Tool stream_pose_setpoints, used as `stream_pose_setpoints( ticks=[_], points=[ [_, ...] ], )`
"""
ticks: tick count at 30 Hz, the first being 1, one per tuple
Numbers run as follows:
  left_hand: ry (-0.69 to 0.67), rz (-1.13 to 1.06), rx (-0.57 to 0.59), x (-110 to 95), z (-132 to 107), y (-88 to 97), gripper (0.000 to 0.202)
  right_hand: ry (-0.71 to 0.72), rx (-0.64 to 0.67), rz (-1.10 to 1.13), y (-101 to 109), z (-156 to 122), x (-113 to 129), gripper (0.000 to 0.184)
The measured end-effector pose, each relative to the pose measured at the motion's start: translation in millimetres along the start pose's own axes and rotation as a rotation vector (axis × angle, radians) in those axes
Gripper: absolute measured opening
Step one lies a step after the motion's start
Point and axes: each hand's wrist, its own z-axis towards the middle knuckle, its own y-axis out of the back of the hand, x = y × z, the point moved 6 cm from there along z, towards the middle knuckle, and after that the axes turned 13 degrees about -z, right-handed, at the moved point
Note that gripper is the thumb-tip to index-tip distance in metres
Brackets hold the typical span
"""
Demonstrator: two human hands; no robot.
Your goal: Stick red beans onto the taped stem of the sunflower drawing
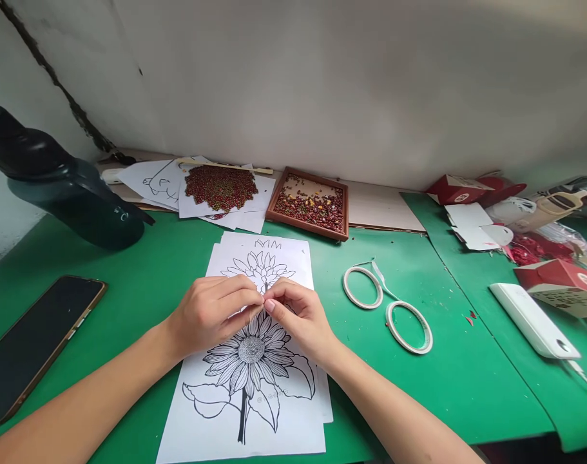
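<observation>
A: While the sunflower sheet [274,412] is laid flat on the green mat [143,277], straight in front of the person, how much of it can be called worked?

B: Very little, it is judged. The petals, stem and leaves are shown as bare black outline on white paper, and nothing is seen stuck to them. Only the round centre is grey and speckled, and it cannot be told whether that is print or something laid on.

A: How are the hands placed?

B: The left hand [211,316] and the right hand [300,316] are held over the upper petals of the large flower, tip against tip. Thumb and forefinger of each are pinched together on something very small or thin. What it is cannot be made out.

A: Is any finished piece to be seen?

B: By the wall a seed-covered sheet [220,187] is seen, thickly filled with red and green seeds. Just beside it a wooden tray [305,227] is partly filled with more. Two tape rings [345,290] are laid to the right of the sunflower sheet, near it but apart, a loose tail drawn from one.

A: So how far along is it judged to be?

B: An early stage is judged. The materials are set out and one sheet is covered, but the sunflower is almost wholly bare.
</observation>
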Motion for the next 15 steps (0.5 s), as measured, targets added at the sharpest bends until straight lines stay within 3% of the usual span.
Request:
stream_pose_setpoints(
  ticks=[5, 8, 10, 13, 15],
  points=[
    [0.006, -0.011, 0.012, 0, 1, 0.3, 0.019, 0.037, -0.025, -0.070, 2, -1, 4, 0.014],
    [0.016, -0.016, -0.001, 2, 3, 2.4, 0.020, 0.082, -0.064, -0.156, 15, 2, 7, 0.013],
    [0.028, -0.017, -0.009, 4, 3, 3.7, 0.020, 0.107, -0.148, -0.256, 37, 11, 6, 0.014],
    [0.054, -0.023, -0.041, 8, 2, 6.2, 0.018, 0.070, -0.380, -0.425, 90, 36, 0, 0.017],
    [0.069, -0.031, -0.064, 11, 1, 7.9, 0.017, 0.051, -0.455, -0.646, 122, 62, -3, 0.020]
  ],
)
